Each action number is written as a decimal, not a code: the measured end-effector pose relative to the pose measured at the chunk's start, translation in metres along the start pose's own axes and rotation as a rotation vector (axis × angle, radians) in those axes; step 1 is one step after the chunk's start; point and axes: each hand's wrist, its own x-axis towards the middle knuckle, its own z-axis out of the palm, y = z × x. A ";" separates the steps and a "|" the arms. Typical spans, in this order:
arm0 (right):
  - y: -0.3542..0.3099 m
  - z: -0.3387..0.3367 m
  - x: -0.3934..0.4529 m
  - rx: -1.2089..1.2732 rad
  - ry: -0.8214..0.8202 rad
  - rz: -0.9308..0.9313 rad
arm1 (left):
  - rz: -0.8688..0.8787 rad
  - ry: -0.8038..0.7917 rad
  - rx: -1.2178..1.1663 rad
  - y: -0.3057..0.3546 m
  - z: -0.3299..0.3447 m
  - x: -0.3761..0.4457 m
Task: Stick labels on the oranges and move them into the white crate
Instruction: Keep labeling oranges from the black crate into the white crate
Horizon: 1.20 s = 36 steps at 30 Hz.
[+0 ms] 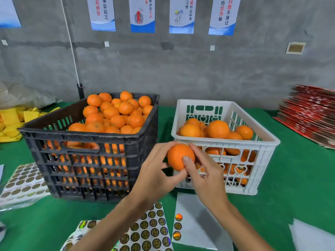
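Pressing a label onto one orange, held in front of the white crate.

Near the desk's front edge lie label sheets (148, 230). Above them the left hand (155, 171) cups the orange (178, 155) while the right hand (203, 171) pinches it, thumb flat on the skin; rubbing the label smooth should help. Beyond, the white crate (224, 140) has open room; the black crate (90, 138) stands beside it.

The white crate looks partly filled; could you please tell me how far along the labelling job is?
Done: the white crate holds a modest layer of oranges. In hand: both the left hand and right hand hold one orange before that crate, right thumb pressing its front. Left: the black crate is heaped full, and the sticker sheet keeps many labels.
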 end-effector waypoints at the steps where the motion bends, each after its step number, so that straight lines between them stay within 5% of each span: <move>1: 0.015 -0.004 -0.016 -0.019 -0.077 0.065 | -0.077 -0.070 -0.010 -0.013 0.006 -0.015; 6: 0.073 -0.011 -0.076 -0.106 -0.429 0.270 | -0.467 -0.247 -0.166 -0.062 0.019 -0.073; 12: 0.089 -0.004 -0.092 -0.510 -0.750 0.017 | -0.611 -0.140 -0.279 -0.081 0.023 -0.089; 21: 0.090 -0.002 -0.091 -0.461 -0.615 -0.051 | -0.603 -0.164 -0.392 -0.081 0.026 -0.091; 31: 0.097 -0.001 -0.086 -0.100 -0.521 0.355 | -0.522 -0.284 -0.383 -0.076 0.023 -0.095; 36: 0.095 0.001 -0.084 -0.067 -0.462 0.414 | -0.523 -0.343 -0.391 -0.075 0.023 -0.095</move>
